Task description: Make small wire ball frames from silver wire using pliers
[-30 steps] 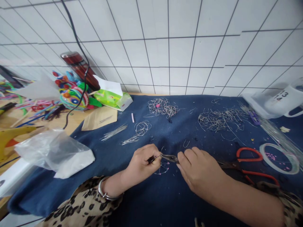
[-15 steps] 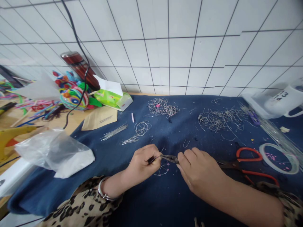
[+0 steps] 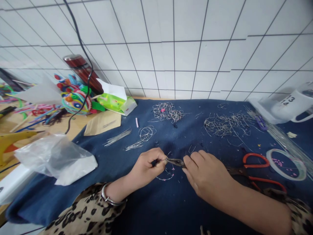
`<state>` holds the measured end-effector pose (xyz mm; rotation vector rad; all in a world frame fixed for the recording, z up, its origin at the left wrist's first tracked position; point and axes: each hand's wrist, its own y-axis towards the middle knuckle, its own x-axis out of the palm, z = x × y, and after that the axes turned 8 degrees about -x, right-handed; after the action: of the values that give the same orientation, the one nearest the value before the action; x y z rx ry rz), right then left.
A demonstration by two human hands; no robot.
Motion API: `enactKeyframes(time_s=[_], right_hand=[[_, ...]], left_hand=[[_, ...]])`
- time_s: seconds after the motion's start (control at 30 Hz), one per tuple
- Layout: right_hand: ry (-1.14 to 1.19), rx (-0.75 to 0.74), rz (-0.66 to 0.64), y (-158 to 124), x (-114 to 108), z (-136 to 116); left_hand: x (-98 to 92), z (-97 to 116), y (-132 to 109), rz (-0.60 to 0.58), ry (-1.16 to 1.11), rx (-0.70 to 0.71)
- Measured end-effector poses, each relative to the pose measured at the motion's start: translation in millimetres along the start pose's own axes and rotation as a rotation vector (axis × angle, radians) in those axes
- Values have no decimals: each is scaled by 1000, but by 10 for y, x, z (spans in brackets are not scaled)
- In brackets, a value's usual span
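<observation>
My left hand point(image 3: 149, 165) pinches a thin silvery wire between thumb and forefinger. From that pinch hangs a wire ring with pink beads point(image 3: 172, 175), partly hidden behind the fingers. My right hand point(image 3: 207, 171) is closed around a pair of pliers point(image 3: 176, 162), whose handles lie hidden in the palm. The plier tips meet the wire right at my left fingertips. Just above the right hand, a small bent wire point(image 3: 192, 149) rests on the dark blue cloth point(image 3: 146, 209).
Orange-handled scissors point(image 3: 255, 178) and a round dish of pink beads point(image 3: 269, 163) lie right. Tangled wires point(image 3: 227, 124), a wire ball point(image 3: 147, 133) and straight wires point(image 3: 118, 137) are farther back. A plastic bag point(image 3: 56, 156), glue gun point(image 3: 9, 143) and thermos point(image 3: 81, 70) stand left; a white mug point(image 3: 293, 102) right.
The beaded wire ring has swung slightly, and more of it shows below the left fingers. Both hands stay almost in place, with the pliers still at the wire.
</observation>
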<state>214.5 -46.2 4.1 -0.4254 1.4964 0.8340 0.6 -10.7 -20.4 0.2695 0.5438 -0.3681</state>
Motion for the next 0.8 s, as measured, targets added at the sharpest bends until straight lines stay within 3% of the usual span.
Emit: enactKeyframes(time_s=[0.8], right_hand=[[43, -12, 76, 10, 27, 42]], left_hand=[[-53, 0, 11, -60, -96, -52]])
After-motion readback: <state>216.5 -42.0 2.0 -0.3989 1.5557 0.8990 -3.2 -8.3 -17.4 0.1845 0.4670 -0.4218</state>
